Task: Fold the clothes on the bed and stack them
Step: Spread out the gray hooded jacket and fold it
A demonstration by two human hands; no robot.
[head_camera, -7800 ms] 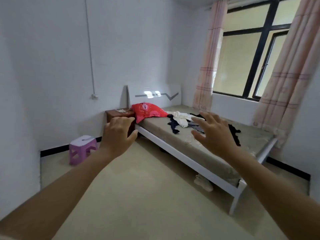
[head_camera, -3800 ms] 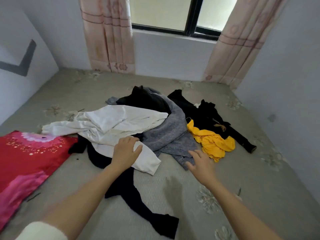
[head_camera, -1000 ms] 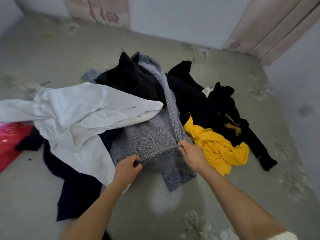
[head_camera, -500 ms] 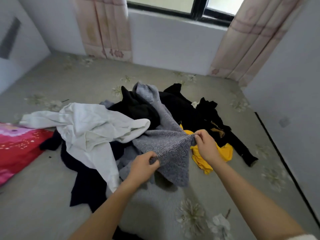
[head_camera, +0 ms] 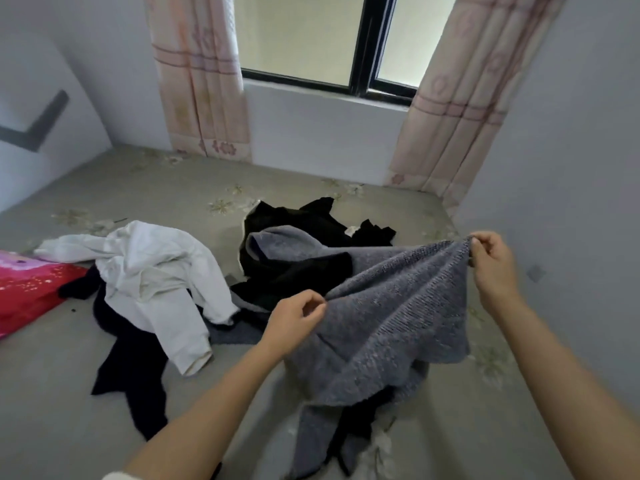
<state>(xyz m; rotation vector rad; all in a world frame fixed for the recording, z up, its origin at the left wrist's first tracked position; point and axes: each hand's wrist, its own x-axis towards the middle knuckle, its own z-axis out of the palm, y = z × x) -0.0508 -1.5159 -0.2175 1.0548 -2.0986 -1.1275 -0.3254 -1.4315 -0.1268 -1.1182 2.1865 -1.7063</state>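
A grey knitted sweater [head_camera: 388, 317] hangs lifted above the bed [head_camera: 52, 393], stretched between both hands. My left hand [head_camera: 294, 323] pinches one edge of it low at centre. My right hand [head_camera: 491, 261] pinches the other edge higher at the right. Part of the sweater still trails back into a black garment [head_camera: 294, 268] on the bed. A white garment [head_camera: 156, 271] lies crumpled to the left, over a dark navy garment [head_camera: 135, 368]. The yellow garment is hidden behind the sweater.
A red and pink pillow [head_camera: 27, 292] lies at the left edge. The headboard [head_camera: 34, 126] stands at far left. A window [head_camera: 329, 39] with pink curtains [head_camera: 201, 81] is behind the bed. A grey wall [head_camera: 571, 168] runs close along the right.
Both hands have raised the grey sweater off the pile and spread apart, the right hand moving up and right. The sweater now covers the yellow garment.
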